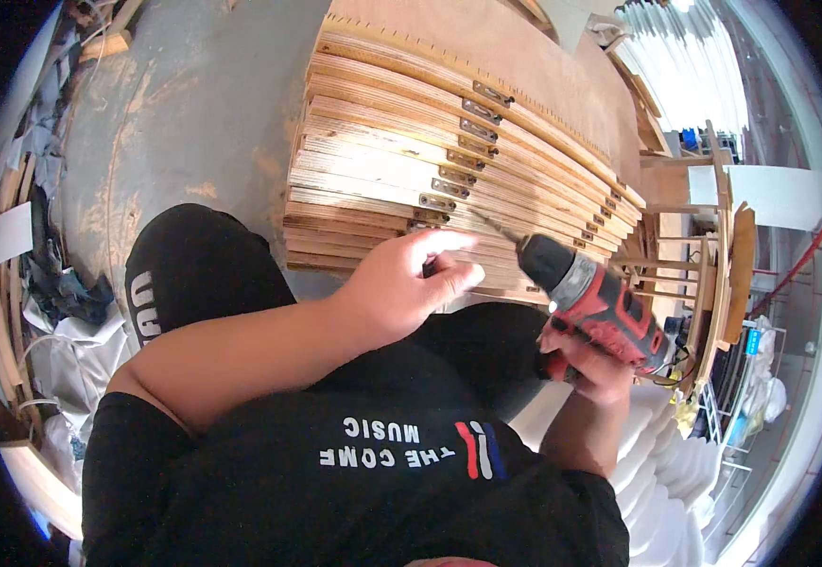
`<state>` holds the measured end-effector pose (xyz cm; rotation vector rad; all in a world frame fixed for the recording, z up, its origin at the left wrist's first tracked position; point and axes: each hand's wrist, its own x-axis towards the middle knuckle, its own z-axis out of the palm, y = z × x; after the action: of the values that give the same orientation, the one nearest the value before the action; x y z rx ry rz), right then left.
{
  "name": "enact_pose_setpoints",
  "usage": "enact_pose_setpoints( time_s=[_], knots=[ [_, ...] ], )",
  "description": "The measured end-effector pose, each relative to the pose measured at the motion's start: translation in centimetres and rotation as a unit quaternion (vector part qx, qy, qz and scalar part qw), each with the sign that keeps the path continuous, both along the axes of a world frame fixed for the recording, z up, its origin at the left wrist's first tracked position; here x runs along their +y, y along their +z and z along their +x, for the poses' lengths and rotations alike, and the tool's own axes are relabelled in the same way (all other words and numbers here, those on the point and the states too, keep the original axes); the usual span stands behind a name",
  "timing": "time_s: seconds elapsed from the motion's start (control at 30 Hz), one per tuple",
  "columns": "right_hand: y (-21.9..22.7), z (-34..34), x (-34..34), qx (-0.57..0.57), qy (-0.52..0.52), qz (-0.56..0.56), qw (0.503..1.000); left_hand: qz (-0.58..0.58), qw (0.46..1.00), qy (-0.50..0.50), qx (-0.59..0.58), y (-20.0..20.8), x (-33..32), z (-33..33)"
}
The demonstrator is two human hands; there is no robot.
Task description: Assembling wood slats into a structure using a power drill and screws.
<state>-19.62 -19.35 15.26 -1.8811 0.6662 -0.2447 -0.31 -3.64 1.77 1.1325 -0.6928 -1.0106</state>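
Directly ahead, the right hand (592, 364) clenched a red drill (592, 300), bit angled up-left toward plywood slats (382, 180) where the left hand (409, 283) pressed, its grip loosely curled.

Head camera looks steeply down, close over lap

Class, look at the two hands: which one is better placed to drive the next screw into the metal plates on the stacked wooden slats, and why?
Probably the right hand: it grips the red cordless drill, whose bit points at the metal plates. The left hand rests on the wooden slats, steadying them.
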Motion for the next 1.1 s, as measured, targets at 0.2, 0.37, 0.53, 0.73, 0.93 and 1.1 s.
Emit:
enact_pose_setpoints(
  time_s=[0.2,0.37,0.53,0.73,0.93,1.1],
  knots=[
    [4.5,4.0,-1.3,0.101,-0.017,0.013,0.995,0.079,0.944,0.043,-0.317,1.5,-0.1,0.7],
    [5.3,7.0,-1.3,0.162,-0.006,0.009,0.987,0.151,0.893,0.016,-0.423,0.4,-0.1,0.6],
    [5.4,7.8,-1.7,0.143,0.059,-0.065,0.986,0.173,0.852,0.001,-0.494,-0.4,-0.1,0.0],
    [6.2,8.6,-1.8,0.216,0.045,-0.074,0.972,0.158,0.865,0.001,-0.476,-0.9,-0.3,0.1],
    [6.9,10.0,-1.4,0.222,0.055,-0.093,0.969,0.186,0.857,-0.032,-0.479,-0.3,-0.3,0.1],
    [8.4,11.7,-0.8,0.298,0.054,-0.108,0.947,0.181,0.877,-0.028,-0.444,0.1,-0.2,0.3]
  ],
)
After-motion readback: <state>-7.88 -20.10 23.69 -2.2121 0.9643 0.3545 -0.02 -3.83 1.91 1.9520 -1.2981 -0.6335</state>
